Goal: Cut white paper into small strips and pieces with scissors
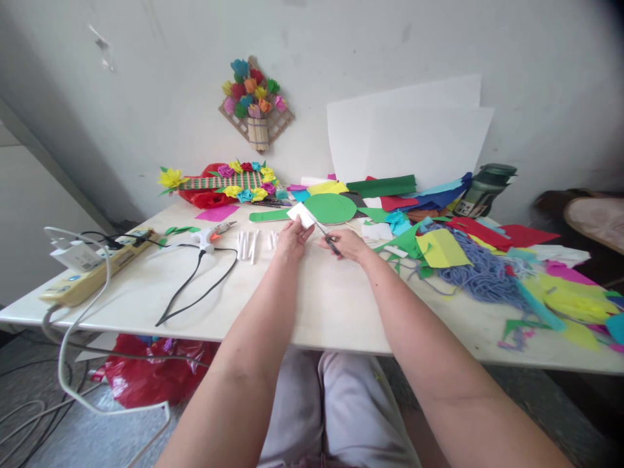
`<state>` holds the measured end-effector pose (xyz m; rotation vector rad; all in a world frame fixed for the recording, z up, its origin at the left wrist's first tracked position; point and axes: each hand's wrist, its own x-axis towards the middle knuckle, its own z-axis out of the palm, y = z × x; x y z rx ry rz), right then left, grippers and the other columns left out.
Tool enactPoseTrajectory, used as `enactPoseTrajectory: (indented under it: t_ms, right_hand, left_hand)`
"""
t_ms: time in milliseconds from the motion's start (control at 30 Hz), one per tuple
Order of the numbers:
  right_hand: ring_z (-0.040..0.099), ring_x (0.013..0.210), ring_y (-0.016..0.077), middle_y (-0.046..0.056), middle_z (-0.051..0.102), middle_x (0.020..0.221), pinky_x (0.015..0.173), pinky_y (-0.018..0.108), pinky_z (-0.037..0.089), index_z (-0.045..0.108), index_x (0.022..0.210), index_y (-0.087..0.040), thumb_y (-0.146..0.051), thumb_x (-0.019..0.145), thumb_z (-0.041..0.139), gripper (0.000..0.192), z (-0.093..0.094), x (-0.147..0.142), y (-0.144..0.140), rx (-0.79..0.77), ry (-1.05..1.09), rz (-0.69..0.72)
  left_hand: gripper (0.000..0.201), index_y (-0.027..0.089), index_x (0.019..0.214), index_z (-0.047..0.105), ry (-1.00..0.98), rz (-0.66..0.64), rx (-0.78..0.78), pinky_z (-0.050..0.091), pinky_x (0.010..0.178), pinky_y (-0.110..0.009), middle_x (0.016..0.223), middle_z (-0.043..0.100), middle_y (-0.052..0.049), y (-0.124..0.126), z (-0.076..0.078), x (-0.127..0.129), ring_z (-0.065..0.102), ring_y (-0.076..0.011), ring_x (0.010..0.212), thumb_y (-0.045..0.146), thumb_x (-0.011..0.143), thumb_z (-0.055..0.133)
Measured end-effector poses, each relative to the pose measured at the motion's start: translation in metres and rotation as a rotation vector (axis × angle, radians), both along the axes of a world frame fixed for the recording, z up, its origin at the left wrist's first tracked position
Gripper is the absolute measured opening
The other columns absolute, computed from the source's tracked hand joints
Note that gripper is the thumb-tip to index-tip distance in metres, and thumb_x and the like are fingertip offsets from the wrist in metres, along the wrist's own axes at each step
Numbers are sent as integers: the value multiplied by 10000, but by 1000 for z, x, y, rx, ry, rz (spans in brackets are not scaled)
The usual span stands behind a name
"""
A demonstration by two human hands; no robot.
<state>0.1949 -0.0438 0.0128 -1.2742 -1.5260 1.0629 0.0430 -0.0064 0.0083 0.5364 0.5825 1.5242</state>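
Our left hand (291, 237) pinches white paper (301, 214); right hand (347, 244) grips scissors (329, 240) at three o'clock, cut just begun.

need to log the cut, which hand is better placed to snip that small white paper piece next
Right. The right hand grips the scissors, their blades pointing at the white paper piece. The left hand pinches that piece and seems better left steadying it.
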Motion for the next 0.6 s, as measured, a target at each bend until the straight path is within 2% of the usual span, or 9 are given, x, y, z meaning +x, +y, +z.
enactPoseTrajectory:
  t_ms: [333,600]
  right_hand:
    - [491,390,50,-45,542,480,287,107,327,622,636,-181,-304,610,738,171,2,-2,-3,-1,4,-14]
    - [489,392,44,-51,543,480,287,100,317,626,638,-185,-315,590,746,183,2,-2,-3,-17,-1,3]
  left_hand:
    - [103,126,790,556,6,-1,-28,519,820,-327,740,642,-35,-3,2,1,640,-133,768,169,743,638]
    - [33,120,770,565,-10,-12,-8,527,804,-306,719,637,-23,0,-1,1,630,-112,724,133,771,595]
